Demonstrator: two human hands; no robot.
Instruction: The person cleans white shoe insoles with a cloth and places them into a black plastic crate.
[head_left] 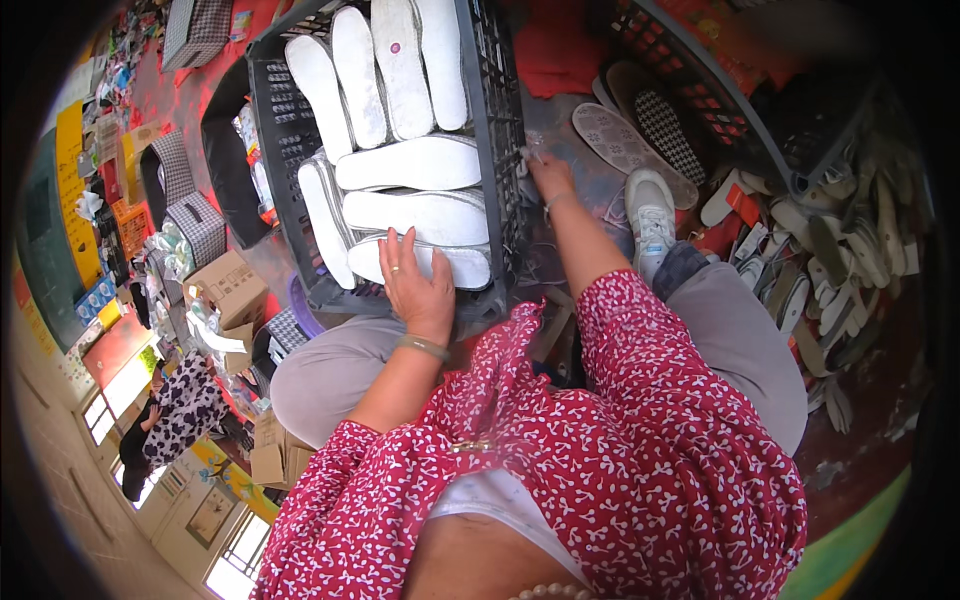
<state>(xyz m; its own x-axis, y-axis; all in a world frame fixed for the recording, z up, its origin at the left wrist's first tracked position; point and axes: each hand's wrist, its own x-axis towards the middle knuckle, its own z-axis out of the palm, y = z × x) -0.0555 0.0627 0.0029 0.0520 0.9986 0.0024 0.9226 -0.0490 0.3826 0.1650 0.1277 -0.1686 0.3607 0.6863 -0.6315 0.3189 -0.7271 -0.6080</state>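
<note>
Btwn boxes (232,286) & sole pile (842,262), L hand (416,288) spread on crated insoles (412,165), R hand (551,180) grip unclear.

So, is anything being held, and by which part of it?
The left hand rests on white soles in the black crate, not visibly gripping. The right hand is at the crate's side; whether it holds anything cannot be told.

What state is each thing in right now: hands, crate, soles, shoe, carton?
Left hand: open, fingers spread, resting on the white soles
Right hand: beside the crate's right side, grip unclear
Black crate: open-topped, loaded
White soles: packed in the crate in rows
Loose soles: heaped at the right
White shoe: worn on the right foot
Cardboard box: flaps open
</note>
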